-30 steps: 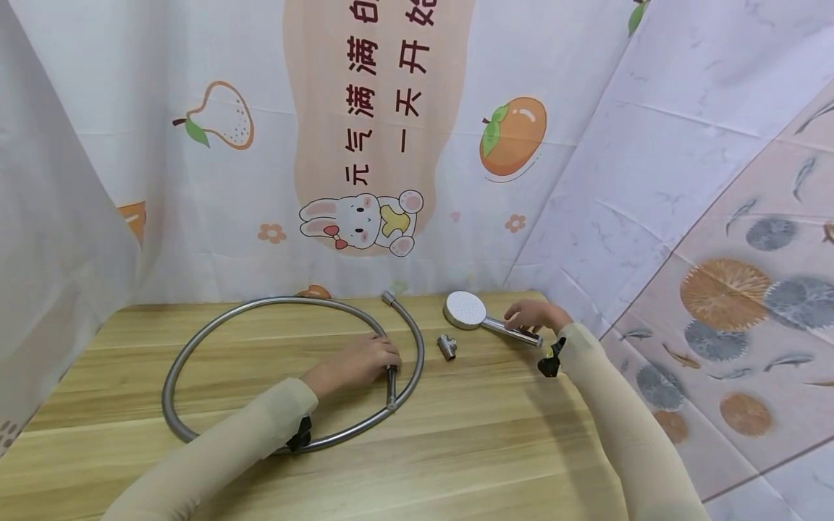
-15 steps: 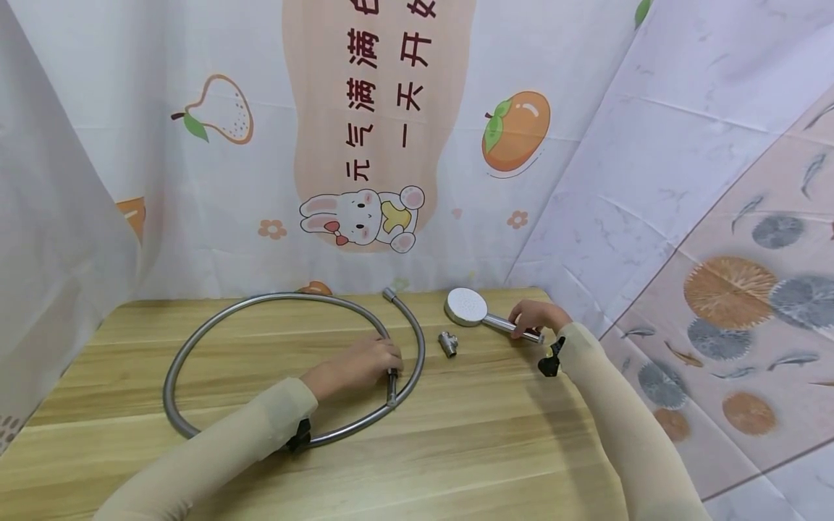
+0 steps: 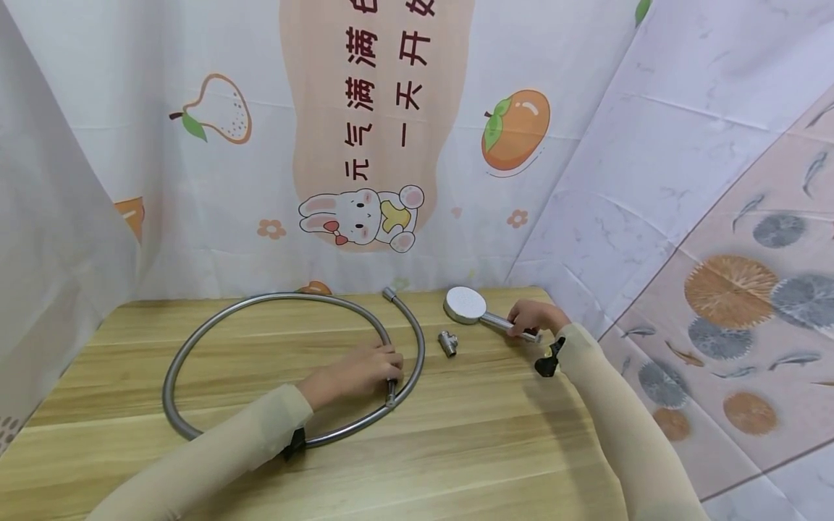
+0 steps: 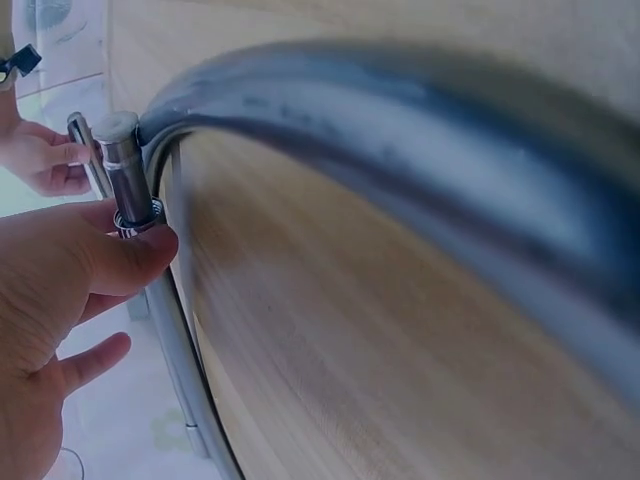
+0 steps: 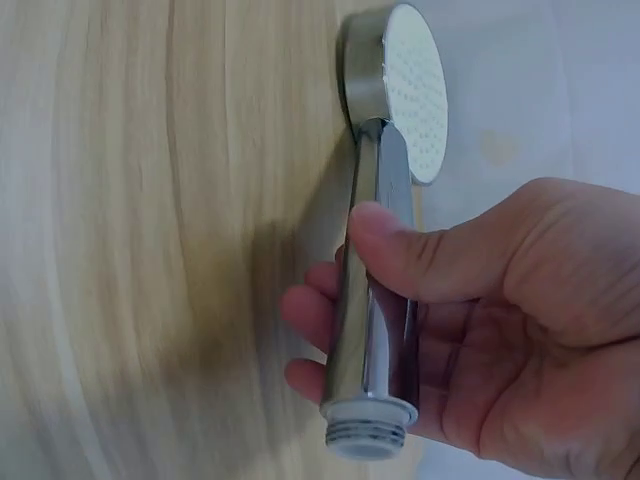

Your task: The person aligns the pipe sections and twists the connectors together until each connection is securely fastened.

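Note:
My left hand (image 3: 362, 369) pinches the metal end fitting (image 4: 128, 175) of a grey flexible shower hose (image 3: 171, 383) between thumb and fingers. The rest of that hose lies in a wide loop on the table, its other end (image 3: 389, 294) pointing to the back. At the right, my right hand (image 3: 533, 318) holds a chrome handheld shower head (image 3: 465, 305) by its handle, thumb on top and fingers beneath. Its white spray face shows in the right wrist view, and the threaded handle end (image 5: 366, 432) sticks out below the fingers.
A small chrome T-shaped fitting (image 3: 447, 344) lies on the wooden table (image 3: 417, 470) between the hose and the shower head. Printed curtains (image 3: 228, 210) hang along the back and both sides, meeting the table's back edge.
My right hand's fingers have settled down around the shower head's handle. My left hand keeps its pinch on the hose end and has shifted only slightly.

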`<move>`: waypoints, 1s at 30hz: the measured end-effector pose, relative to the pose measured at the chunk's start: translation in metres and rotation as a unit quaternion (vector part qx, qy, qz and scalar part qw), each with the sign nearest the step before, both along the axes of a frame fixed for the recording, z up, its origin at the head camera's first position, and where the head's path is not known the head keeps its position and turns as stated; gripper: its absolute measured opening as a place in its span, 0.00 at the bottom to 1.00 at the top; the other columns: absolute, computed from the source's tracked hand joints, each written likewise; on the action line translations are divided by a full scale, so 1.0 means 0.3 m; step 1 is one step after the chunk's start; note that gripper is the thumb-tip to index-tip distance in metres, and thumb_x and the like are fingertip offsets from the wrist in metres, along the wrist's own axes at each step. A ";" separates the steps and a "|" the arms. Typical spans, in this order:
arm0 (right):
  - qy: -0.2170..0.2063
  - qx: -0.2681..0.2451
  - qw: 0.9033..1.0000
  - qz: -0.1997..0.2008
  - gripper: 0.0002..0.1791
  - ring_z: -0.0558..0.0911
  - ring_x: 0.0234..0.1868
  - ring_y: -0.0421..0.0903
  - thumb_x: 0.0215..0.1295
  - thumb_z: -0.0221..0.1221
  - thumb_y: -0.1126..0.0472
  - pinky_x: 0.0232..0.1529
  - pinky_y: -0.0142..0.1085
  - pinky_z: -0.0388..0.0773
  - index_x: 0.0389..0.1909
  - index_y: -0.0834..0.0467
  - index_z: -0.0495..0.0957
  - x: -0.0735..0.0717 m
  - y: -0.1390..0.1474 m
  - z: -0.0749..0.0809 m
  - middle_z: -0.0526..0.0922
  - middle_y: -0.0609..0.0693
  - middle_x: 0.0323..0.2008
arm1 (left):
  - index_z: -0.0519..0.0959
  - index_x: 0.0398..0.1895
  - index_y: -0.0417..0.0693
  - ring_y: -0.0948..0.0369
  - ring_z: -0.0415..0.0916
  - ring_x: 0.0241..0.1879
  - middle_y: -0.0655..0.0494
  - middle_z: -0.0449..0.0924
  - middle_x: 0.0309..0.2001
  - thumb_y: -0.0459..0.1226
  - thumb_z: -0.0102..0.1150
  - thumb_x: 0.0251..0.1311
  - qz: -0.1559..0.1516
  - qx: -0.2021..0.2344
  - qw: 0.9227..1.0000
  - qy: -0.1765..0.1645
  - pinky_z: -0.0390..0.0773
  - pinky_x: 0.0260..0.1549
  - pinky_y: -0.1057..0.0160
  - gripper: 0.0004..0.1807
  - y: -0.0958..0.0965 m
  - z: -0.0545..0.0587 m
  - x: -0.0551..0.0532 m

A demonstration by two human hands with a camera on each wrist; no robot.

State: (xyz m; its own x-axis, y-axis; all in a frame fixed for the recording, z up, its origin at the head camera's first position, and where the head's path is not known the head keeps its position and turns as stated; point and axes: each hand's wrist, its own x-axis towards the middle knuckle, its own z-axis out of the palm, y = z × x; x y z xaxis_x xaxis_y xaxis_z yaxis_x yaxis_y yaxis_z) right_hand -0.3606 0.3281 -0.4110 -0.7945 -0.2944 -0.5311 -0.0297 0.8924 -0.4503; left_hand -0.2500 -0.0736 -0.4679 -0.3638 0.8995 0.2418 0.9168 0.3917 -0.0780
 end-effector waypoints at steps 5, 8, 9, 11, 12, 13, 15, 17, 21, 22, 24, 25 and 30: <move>-0.020 -0.034 0.999 -0.002 0.09 0.78 0.26 0.40 0.71 0.58 0.67 0.29 0.33 0.76 0.40 0.70 0.82 0.015 -0.015 -0.011 0.84 0.52 0.27 | 0.89 0.42 0.55 0.62 0.78 0.43 0.61 0.83 0.42 0.30 0.71 0.56 -0.005 0.002 1.000 0.000 0.79 0.43 0.63 0.12 -0.001 0.006 0.015; -0.030 -0.063 0.997 -0.017 0.09 0.83 0.29 0.42 0.72 0.56 0.67 0.31 0.33 0.78 0.42 0.71 0.81 0.027 -0.018 -0.030 0.86 0.55 0.30 | 0.89 0.42 0.55 0.63 0.78 0.42 0.61 0.83 0.41 0.31 0.73 0.55 -0.005 0.002 1.000 0.008 0.78 0.41 0.64 0.12 0.001 0.003 0.020; -0.034 -0.077 0.996 -0.023 0.10 0.84 0.31 0.43 0.73 0.56 0.67 0.32 0.34 0.79 0.43 0.71 0.81 0.032 -0.018 -0.038 0.87 0.55 0.31 | 0.89 0.42 0.55 0.63 0.78 0.42 0.61 0.83 0.41 0.31 0.73 0.55 -0.004 0.001 1.000 0.012 0.78 0.40 0.65 0.12 0.002 0.000 0.021; -0.050 -0.112 0.992 -0.034 0.11 0.85 0.32 0.43 0.74 0.55 0.66 0.35 0.35 0.81 0.46 0.72 0.80 0.045 -0.019 -0.057 0.87 0.55 0.32 | 0.89 0.42 0.54 0.63 0.77 0.41 0.61 0.83 0.41 0.32 0.72 0.56 -0.002 -0.003 1.000 0.020 0.77 0.39 0.66 0.12 0.003 -0.004 0.023; -0.063 -0.134 0.988 -0.041 0.12 0.86 0.33 0.44 0.75 0.55 0.66 0.36 0.36 0.82 0.46 0.73 0.79 0.051 -0.021 -0.067 0.87 0.55 0.33 | 0.89 0.42 0.54 0.63 0.77 0.41 0.62 0.83 0.41 0.32 0.72 0.56 0.000 -0.006 1.000 0.023 0.76 0.38 0.66 0.11 0.003 -0.006 0.024; -0.075 -0.158 0.984 -0.045 0.12 0.86 0.34 0.44 0.76 0.54 0.66 0.38 0.38 0.83 0.47 0.74 0.78 0.057 -0.022 -0.077 0.86 0.56 0.33 | 0.89 0.41 0.55 0.64 0.77 0.41 0.62 0.83 0.40 0.32 0.72 0.57 0.002 -0.007 1.000 0.024 0.76 0.38 0.66 0.11 0.003 -0.007 0.025; -0.097 -0.205 0.973 -0.048 0.14 0.86 0.35 0.45 0.76 0.53 0.66 0.42 0.40 0.85 0.49 0.76 0.75 0.070 -0.024 -0.093 0.86 0.56 0.34 | 0.88 0.40 0.56 0.64 0.76 0.40 0.63 0.83 0.40 0.32 0.72 0.57 0.007 -0.010 1.000 0.024 0.76 0.38 0.67 0.10 0.003 -0.009 0.027; -0.117 -0.248 0.960 -0.052 0.14 0.86 0.37 0.46 0.76 0.53 0.67 0.45 0.42 0.85 0.50 0.77 0.73 0.078 -0.026 -0.105 0.86 0.57 0.35 | 0.88 0.39 0.56 0.64 0.77 0.41 0.64 0.84 0.40 0.33 0.71 0.58 0.010 -0.007 1.000 0.021 0.76 0.39 0.66 0.09 0.003 -0.008 0.029; -0.136 -0.312 0.940 -0.035 0.12 0.87 0.39 0.46 0.76 0.53 0.67 0.47 0.41 0.85 0.49 0.74 0.74 0.087 -0.023 -0.116 0.86 0.55 0.37 | 0.88 0.41 0.58 0.65 0.79 0.43 0.66 0.86 0.42 0.36 0.70 0.61 0.006 -0.007 0.999 0.033 0.79 0.42 0.66 0.08 0.006 -0.004 0.032; -0.137 -0.327 0.935 -0.024 0.12 0.87 0.40 0.46 0.76 0.53 0.66 0.47 0.41 0.85 0.49 0.74 0.74 0.089 -0.023 -0.118 0.86 0.55 0.37 | 0.87 0.42 0.58 0.65 0.79 0.44 0.66 0.86 0.43 0.37 0.70 0.61 0.003 -0.007 0.999 0.040 0.79 0.43 0.65 0.08 0.007 -0.003 0.032; -0.137 -0.350 0.926 -0.009 0.14 0.88 0.41 0.45 0.76 0.53 0.66 0.48 0.40 0.85 0.50 0.75 0.73 0.093 -0.023 -0.118 0.86 0.55 0.38 | 0.87 0.43 0.59 0.64 0.79 0.45 0.65 0.86 0.44 0.38 0.70 0.62 0.000 -0.008 0.999 0.052 0.80 0.43 0.65 0.08 0.008 -0.003 0.034; -0.136 -0.360 0.923 -0.003 0.15 0.88 0.42 0.45 0.77 0.52 0.65 0.49 0.40 0.85 0.52 0.76 0.71 0.095 -0.024 -0.118 0.86 0.55 0.39 | 0.87 0.44 0.59 0.64 0.79 0.45 0.65 0.86 0.44 0.38 0.70 0.62 0.001 -0.007 0.998 0.058 0.80 0.44 0.65 0.09 0.007 -0.003 0.034; -0.123 -0.376 0.918 -0.016 0.23 0.87 0.44 0.46 0.78 0.49 0.67 0.51 0.41 0.85 0.60 0.85 0.60 0.115 -0.050 -0.113 0.83 0.58 0.44 | 0.85 0.49 0.57 0.62 0.79 0.47 0.64 0.85 0.46 0.39 0.70 0.62 0.001 0.021 0.998 0.064 0.80 0.47 0.63 0.12 0.007 -0.005 0.026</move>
